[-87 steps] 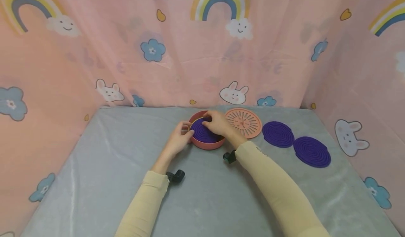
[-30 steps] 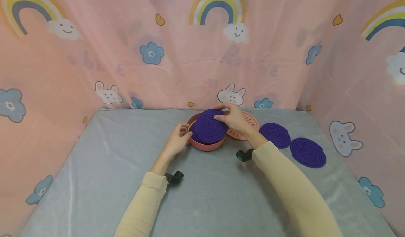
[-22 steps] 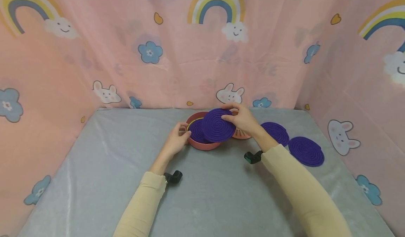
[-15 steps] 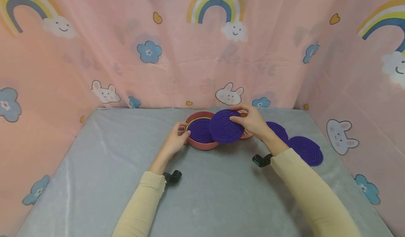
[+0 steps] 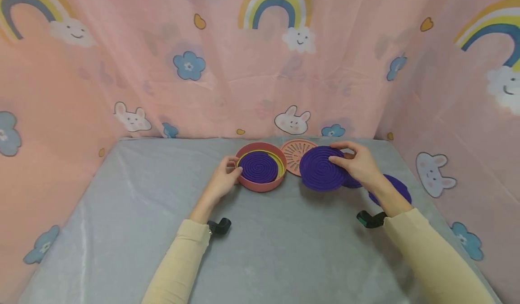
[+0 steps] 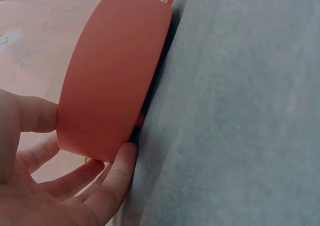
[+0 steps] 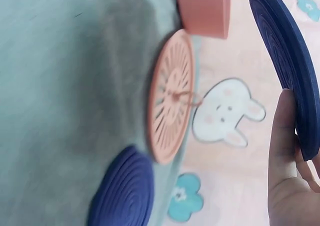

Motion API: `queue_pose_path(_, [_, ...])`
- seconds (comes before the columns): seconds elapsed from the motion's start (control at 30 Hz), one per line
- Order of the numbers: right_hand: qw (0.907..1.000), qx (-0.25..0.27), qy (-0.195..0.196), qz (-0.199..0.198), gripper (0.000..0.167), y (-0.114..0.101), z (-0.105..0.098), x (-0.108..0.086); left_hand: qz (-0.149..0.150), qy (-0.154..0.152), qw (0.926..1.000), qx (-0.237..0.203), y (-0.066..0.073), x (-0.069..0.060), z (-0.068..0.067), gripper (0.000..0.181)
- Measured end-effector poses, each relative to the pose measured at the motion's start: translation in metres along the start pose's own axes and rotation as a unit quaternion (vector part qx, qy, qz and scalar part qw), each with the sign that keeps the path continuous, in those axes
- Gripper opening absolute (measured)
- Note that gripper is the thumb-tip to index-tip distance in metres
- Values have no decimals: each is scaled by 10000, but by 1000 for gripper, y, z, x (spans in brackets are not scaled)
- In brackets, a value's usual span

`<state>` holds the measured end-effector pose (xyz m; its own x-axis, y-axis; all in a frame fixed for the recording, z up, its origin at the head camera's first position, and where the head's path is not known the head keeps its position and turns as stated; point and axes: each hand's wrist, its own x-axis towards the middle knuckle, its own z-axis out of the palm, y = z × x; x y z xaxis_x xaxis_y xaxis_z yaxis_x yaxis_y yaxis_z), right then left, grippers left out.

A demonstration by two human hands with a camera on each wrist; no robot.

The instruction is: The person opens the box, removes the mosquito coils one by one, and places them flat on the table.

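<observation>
In the head view, my right hand (image 5: 360, 163) pinches a dark purple mosquito coil (image 5: 322, 168) by its right edge, thumb on the face, fingers behind. The coil is tilted above the table, apart from the pink round holder (image 5: 262, 187). Inside the holder lies another purple coil (image 5: 258, 167), over a yellow lining (image 5: 280, 171) that shows at its right. My left hand (image 5: 222, 177) grips the holder's left side. The left wrist view shows its thumb and fingers around the outer wall (image 6: 112, 71). In the right wrist view the held coil (image 7: 290, 51) is seen edge-on.
A slotted pink lid (image 5: 293, 154) with a small loop lies right of the holder. Two more purple coils lie flat further right, one (image 5: 352, 181) partly behind the held coil, the other (image 5: 400, 189) partly under my right forearm. A pink patterned curtain (image 5: 227, 101) backs the grey-covered table (image 5: 260, 250).
My right hand has lifted the coil out of the holder and carried it right, past the lid. The coil beneath is uncovered. My left hand keeps its grip on the holder.
</observation>
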<state>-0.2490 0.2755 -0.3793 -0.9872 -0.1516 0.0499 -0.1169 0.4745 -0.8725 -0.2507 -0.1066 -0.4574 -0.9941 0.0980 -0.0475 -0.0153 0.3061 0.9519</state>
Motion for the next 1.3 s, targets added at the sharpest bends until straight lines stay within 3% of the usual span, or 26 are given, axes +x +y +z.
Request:
queue_pose_path(0.33, [9992,-232,136,302,53,26,-26,-35,-81,-41,10000,6,2,0,0,38])
queue_pose_path(0.5, [9977,-529,305,301,52,43,-32,-48,-90,-23,9999,40,4,-2,0,39])
queue_pose_path(0.67, [9976,-500,232,411,52,56,-34,-58,-54,-50,10000,53,4,-2,0,40])
queue_pose_path(1.0, [9923,-936,-12,814,50,76,-26,-58,-81,-85,9999,97,4,-2,-1,39])
queue_pose_path(1.3, [9826,-1765,-263,522,42,81,-23,-56,-73,-71,9999,75,4,-1,-1,40])
